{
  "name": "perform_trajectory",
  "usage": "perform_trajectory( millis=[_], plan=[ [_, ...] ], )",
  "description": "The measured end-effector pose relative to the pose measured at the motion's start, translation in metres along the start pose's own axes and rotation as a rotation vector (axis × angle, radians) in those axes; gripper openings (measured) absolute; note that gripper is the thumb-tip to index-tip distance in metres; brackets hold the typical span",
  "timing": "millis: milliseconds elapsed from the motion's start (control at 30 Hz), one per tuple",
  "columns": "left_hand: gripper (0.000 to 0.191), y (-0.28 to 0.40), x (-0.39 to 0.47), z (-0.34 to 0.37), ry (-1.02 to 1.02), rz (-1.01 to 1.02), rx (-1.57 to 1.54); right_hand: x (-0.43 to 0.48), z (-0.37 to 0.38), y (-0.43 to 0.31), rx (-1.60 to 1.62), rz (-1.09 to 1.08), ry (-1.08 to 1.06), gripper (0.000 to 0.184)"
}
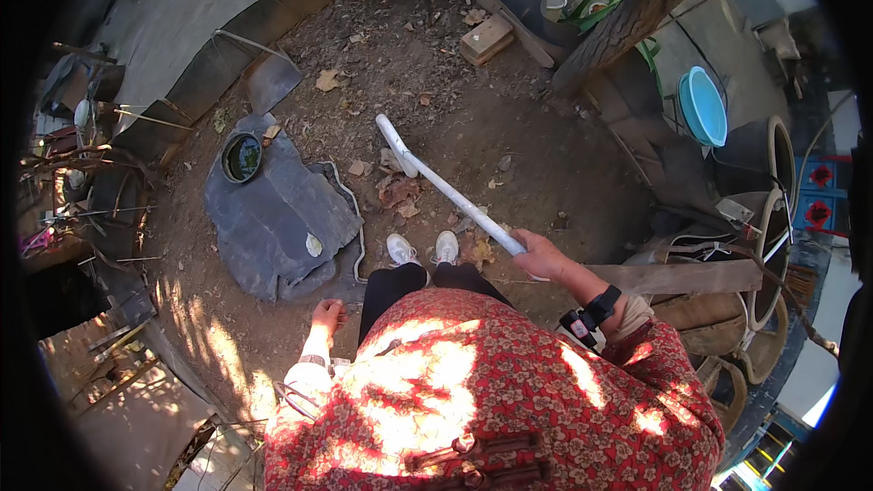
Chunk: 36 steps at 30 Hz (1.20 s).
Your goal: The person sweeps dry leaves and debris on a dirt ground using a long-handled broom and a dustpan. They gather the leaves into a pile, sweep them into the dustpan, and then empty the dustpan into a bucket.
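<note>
My right hand [542, 256] grips one end of a white stick [467, 206]. The stick slants forward and left above the soil, with a short crosspiece [392, 136] at its far end. Low at my left side hangs my left hand [329, 316], fingers curled; nothing shows in it, though the palm is hidden. Beyond that hand lies a flat grey stone slab [273, 218], with a pale leaf [313, 245] on it. A round dark bowl [241, 157] of greenish water stands on the slab's far left part. My white shoes [447, 247] are on the dirt.
Dark sheeting [218, 61] edges the soil patch. A metal shovel blade [273, 82] leans at its left side. Bricks [487, 38] lie near a tree trunk [634, 13]. To the right are a wooden plank [682, 277], blue basins [704, 108] and large upturned containers [757, 150].
</note>
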<state>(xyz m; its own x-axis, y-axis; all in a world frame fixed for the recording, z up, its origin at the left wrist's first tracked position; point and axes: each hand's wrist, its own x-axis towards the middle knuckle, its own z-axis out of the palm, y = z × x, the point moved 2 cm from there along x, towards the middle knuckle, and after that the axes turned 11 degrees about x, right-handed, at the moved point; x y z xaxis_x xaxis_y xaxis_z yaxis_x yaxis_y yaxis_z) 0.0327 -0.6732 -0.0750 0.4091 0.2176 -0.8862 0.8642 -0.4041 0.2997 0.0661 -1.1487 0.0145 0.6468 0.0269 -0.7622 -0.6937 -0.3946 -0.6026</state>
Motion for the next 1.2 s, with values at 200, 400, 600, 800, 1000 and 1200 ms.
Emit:
perform_trajectory(
  millis=[200,400,600,800,1000,1200],
  plan=[
    [0.027,0.006,0.033,-0.011,-0.022,-0.054,-0.089,-0.001,-0.052,-0.039,0.197,0.023,0.099,0.052],
    [0.025,0.053,0.057,-0.035,-0.048,0.000,-0.104,0.082,-0.084,-0.098,-0.535,-0.009,0.231,0.050],
    [0.024,0.081,0.074,-0.068,-0.004,0.060,-0.208,0.147,-0.029,-0.110,-0.261,-0.047,0.161,0.048],
    [0.028,0.079,0.108,-0.075,-0.045,0.039,-0.191,0.082,-0.061,-0.113,0.697,0.092,0.152,0.056],
    [0.030,0.096,0.130,-0.067,-0.022,0.078,-0.258,0.077,-0.098,-0.142,0.570,-0.042,0.287,0.056],
    [0.032,0.121,0.141,-0.037,0.046,0.021,-0.374,0.164,-0.192,-0.167,0.275,-0.194,0.364,0.054]
  ],
)
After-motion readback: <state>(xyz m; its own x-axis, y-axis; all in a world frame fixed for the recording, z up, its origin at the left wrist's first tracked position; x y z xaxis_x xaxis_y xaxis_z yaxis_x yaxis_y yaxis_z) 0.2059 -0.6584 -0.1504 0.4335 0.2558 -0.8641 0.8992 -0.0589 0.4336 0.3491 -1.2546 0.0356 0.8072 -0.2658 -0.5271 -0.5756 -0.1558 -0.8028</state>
